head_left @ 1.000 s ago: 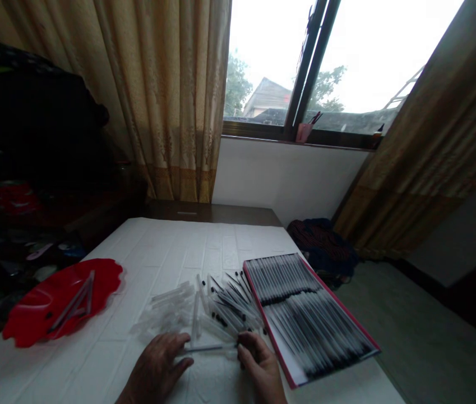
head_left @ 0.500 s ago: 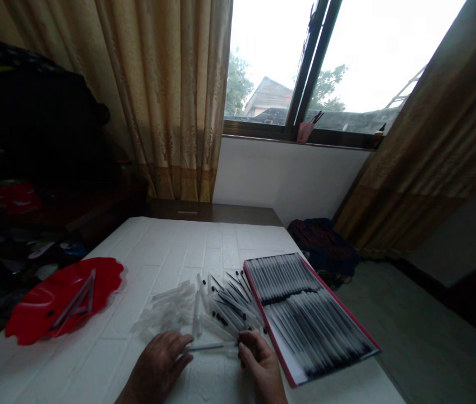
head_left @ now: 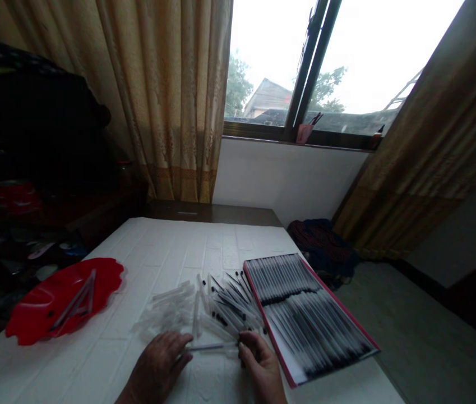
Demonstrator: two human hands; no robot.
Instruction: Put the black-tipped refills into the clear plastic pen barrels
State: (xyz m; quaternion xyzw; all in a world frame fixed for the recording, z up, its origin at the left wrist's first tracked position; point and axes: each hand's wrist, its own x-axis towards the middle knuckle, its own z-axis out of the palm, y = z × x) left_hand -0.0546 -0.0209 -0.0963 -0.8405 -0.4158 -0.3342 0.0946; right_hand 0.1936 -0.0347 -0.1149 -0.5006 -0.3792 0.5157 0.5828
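Note:
My left hand [head_left: 157, 367] and my right hand [head_left: 260, 367] hold a clear pen [head_left: 210, 348] between them, level just above the white table [head_left: 166, 252], each hand pinching one end. Just beyond my hands lies a loose heap of pen refills with black tips [head_left: 227, 306]. Left of that heap sits a pile of clear pen barrels [head_left: 168, 311]. A flat red-edged box [head_left: 305, 311] full of rows of pens lies to the right of my right hand.
A red wavy plate [head_left: 63, 306] with a few finished pens lies at the table's left. Dark clutter fills the left side. A curtain and window stand behind; a dark bundle [head_left: 322, 247] lies on the floor to the right.

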